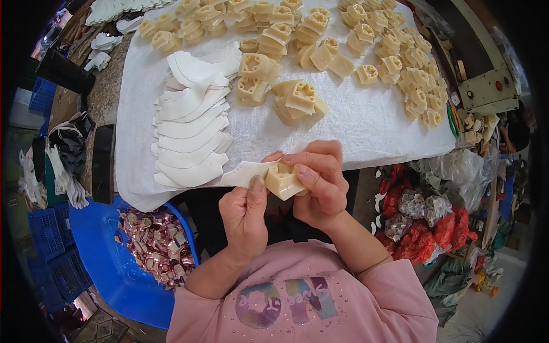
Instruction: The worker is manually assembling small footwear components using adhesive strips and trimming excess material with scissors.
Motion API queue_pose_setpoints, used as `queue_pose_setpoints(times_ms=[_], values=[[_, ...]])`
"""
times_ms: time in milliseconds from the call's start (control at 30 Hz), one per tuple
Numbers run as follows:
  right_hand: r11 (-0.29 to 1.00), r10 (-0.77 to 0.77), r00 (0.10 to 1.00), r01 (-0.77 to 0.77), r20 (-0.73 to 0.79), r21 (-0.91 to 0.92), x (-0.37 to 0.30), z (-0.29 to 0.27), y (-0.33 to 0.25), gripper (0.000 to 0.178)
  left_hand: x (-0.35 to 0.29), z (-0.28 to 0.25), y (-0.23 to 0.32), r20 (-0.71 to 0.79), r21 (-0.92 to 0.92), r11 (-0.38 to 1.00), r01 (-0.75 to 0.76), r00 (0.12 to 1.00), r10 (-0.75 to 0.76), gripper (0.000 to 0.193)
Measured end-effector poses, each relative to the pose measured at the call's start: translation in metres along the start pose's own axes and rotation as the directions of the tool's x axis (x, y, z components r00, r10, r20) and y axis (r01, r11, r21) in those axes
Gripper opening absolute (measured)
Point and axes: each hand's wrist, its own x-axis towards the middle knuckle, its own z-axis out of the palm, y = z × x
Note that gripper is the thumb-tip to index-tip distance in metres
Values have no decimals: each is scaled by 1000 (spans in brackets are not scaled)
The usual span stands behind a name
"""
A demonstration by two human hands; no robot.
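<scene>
Between both hands, near the table's front edge, is a cream plastic shoe heel (282,181) with hollows in its top. A white curved cover piece (247,171) runs behind it and sticks out to the left. My left hand (246,214) is closed, its thumb pressed at the heel's left side where the cover piece meets it. My right hand (323,186) pinches the heel's right side, with thumb and fingers at the cover piece's upper end. Left of them lies an overlapping row of white cover pieces (191,134). Beyond the hands stand several loose heels (298,100).
Many more cream heels (420,74) crowd the back and right of the white-covered table (354,137). A black phone (103,163) lies on the left edge. Below left is a blue tub (108,268) with shiny pinkish pieces. Plastic bags (446,228) pile up at the right.
</scene>
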Motion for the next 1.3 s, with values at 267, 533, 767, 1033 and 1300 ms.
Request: queue_pose_setpoints(times_ms=[267,533,767,1033,1300], values=[[995,10,1000,-8,25,-96,5,-7,3,39,9,-7,5,-24,172,972,-158,986,164,33],[886,247,889,-45,387,-462,28,-19,-22,22,9,-14,12,-50,426,896,-126,985,162,27],[882,311,818,-59,483,-468,26,-17,-24,20,8,-10,1,22,579,780,-239,960,278,16],[960,238,882,-148,407,-240,14,-20,-2,28,11,-15,3,180,543,763,-351,936,302,20],[927,309,869,-366,388,83,7,-21,-4,31,15,-24,-14,104,241,932,-270,962,252,16]])
